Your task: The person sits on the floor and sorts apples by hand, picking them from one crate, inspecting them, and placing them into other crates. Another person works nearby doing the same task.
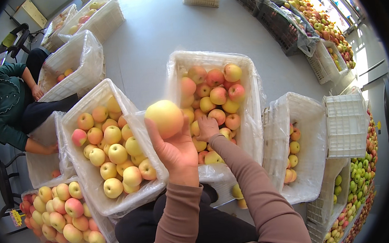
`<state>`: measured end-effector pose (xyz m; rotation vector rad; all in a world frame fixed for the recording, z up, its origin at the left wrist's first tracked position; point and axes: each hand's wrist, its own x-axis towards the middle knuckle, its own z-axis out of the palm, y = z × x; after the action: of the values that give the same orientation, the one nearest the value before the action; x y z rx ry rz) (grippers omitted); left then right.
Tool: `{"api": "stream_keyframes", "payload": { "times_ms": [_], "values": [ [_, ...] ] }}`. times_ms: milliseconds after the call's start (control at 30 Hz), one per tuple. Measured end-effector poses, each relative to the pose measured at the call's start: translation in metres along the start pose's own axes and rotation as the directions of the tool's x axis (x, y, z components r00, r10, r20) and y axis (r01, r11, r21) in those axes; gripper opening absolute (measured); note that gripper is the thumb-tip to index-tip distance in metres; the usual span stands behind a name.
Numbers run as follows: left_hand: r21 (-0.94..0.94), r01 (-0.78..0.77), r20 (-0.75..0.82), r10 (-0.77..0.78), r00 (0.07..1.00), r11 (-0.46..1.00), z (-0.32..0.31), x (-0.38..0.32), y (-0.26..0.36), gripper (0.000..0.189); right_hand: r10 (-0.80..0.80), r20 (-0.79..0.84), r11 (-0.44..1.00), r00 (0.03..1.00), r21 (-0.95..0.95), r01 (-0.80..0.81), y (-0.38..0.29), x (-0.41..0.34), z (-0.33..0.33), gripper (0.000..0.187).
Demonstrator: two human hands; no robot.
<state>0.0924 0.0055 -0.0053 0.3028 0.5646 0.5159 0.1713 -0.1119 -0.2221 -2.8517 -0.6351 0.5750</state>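
Note:
A large yellow apple with a pink blush (164, 118) rests in my left hand (179, 153), raised palm up between two crates. My right hand (208, 128) reaches into the plastic-lined white crate (206, 57) in front of me and touches the red-and-yellow apples (218, 95) there. Its fingers are partly hidden among the fruit, so I cannot tell whether they grip one. Left of my hands, another lined crate (91, 92) holds mostly yellow apples (117, 153).
A lined crate with a few apples (307, 140) stands to the right. At the left, a person in a dark green top (11, 101) sits with hands at other crates. Apples are heaped at lower left (64, 214). Dark crates (276, 26) line the upper right.

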Motion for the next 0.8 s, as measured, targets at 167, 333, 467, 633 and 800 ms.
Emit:
{"api": "stream_keyframes", "payload": {
  "times_ms": [167,333,467,633,800],
  "values": [
    [-0.095,0.044,0.167,-0.028,0.986,0.995,0.01,-0.006,-0.003,0.055,-0.21,0.221,-0.31,0.952,0.909,-0.279,0.019,-0.076,-0.057,0.073],
    [-0.129,0.191,0.392,-0.127,0.911,0.973,0.021,-0.017,-0.015,0.053,-0.477,-0.17,-0.821,0.863,0.437,-0.368,0.002,-0.151,-0.103,0.093],
    [-0.176,0.25,0.484,-0.138,0.864,0.952,0.017,-0.033,-0.007,0.057,-0.501,-0.233,-0.83,0.833,0.402,-0.387,-0.013,-0.179,-0.141,0.09],
    [-0.139,0.205,0.588,-0.086,0.804,0.969,-0.018,-0.046,0.067,0.062,-0.313,-0.402,-0.34,0.861,0.893,0.293,-0.064,-0.211,-0.206,0.09],
    [0.026,0.154,0.633,-0.135,0.762,0.988,-0.08,-0.04,0.152,0.064,-0.461,-0.686,0.147,0.563,0.567,0.811,-0.122,-0.208,-0.216,0.088]
  ]
}}
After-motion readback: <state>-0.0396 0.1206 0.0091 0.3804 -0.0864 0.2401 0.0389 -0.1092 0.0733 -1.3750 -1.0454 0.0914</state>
